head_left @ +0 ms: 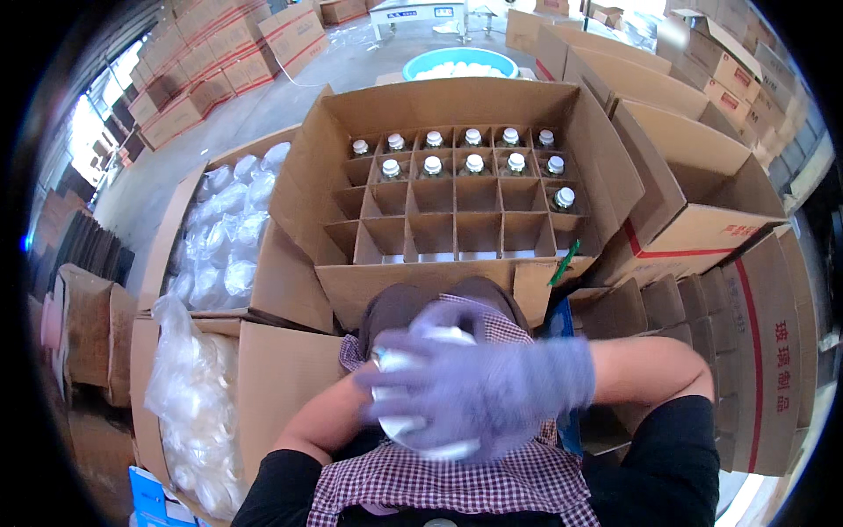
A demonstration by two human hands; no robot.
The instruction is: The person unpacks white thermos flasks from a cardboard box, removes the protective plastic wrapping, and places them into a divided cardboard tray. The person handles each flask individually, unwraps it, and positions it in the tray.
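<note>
Head view showed both hands in lilac knit gloves meeting low in the middle, blurred by motion: the right hand (518, 386) lay across the front with fingers curled over a white-wrapped bottle (413, 386), and the left hand (395, 369) closed on it from the other side, so the bottle sat gripped between them, over a checked apron (457, 483). Just beyond the hands stood an open divider carton (457, 189), its cardboard grid holding capped glass bottles (474, 162) in the two far rows and one at the right of the third row; the nearer cells were bare. A green strip (565, 262) stuck up at the carton's near right corner. To the left, boxes of clear-bagged bottles (224, 233) crowded close; folded cartons (729, 351) leaned on the right. A blue tub (461, 63) sat behind the carton
</note>
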